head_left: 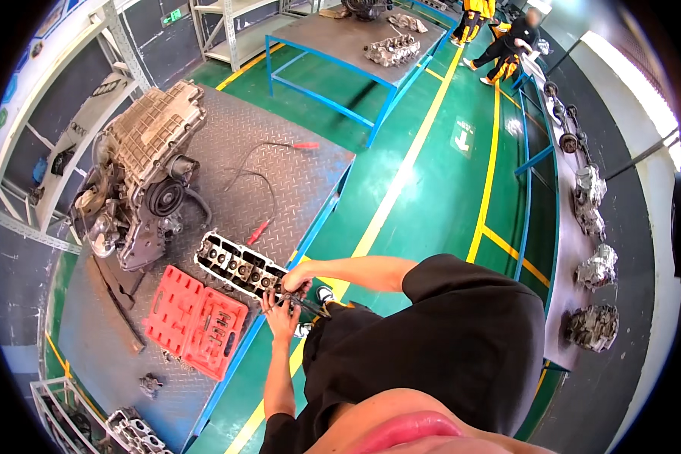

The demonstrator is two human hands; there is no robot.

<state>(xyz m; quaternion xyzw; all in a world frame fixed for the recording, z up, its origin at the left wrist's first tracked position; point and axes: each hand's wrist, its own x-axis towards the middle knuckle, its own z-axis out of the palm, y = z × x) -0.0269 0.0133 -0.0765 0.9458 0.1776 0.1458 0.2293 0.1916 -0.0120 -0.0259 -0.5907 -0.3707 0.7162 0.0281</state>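
A metal cylinder head [238, 266] lies at the table's right edge, its row of round openings facing up. At its near end, my right hand [296, 278] is closed with bent fingers over the head. My left hand [281, 314] is just below it, fingers curled at the same corner. A thin dark tool with long handles [307, 304] sticks out from between the hands over the table edge. Its working end is hidden by the fingers. What my right fingers pinch is too small to make out.
An open red tool case [197, 321] lies beside the cylinder head. A large engine [147, 166] stands farther left on the steel-plate table [242, 129]. A cable with red ends [259, 231] lies behind the head. Other people [499, 41] stand far off, near a bench of parts [556, 303].
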